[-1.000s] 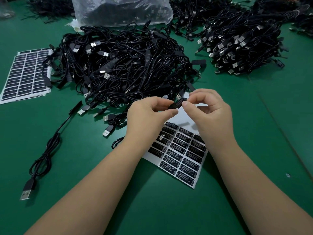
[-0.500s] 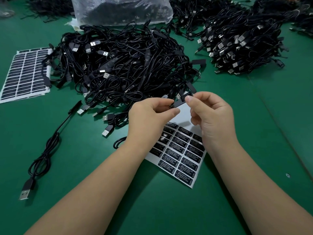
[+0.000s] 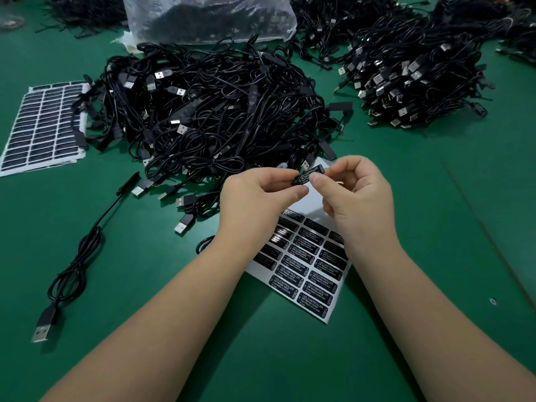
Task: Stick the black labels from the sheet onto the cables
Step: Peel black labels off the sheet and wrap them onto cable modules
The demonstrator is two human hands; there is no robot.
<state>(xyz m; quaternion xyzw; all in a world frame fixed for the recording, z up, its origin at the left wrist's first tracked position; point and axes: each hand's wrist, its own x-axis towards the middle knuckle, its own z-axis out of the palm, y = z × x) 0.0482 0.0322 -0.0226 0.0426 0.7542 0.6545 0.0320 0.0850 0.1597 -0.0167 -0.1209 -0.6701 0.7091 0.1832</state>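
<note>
A small black cable controller (image 3: 309,174) with a black "LED CONTROLLER" label on its face is held above the label sheet. My left hand (image 3: 255,204) pinches its left end between thumb and forefinger. My right hand (image 3: 358,195) pinches its right end, thumb on the label's face. The white label sheet (image 3: 307,265) with several black labels lies on the green table under both wrists; its upper part is bare backing. A big heap of black USB cables (image 3: 214,111) lies just behind my hands.
A second cable heap (image 3: 414,74) sits at the back right and a plastic bag (image 3: 208,15) of cables at the back. A fuller label sheet (image 3: 40,126) lies at the left. One loose USB cable (image 3: 72,274) stretches along the front left.
The controller has turned so that its labelled face shows. My right hand shifted from fingertips over the piece to a thumb press on the label. My left hand stayed put.
</note>
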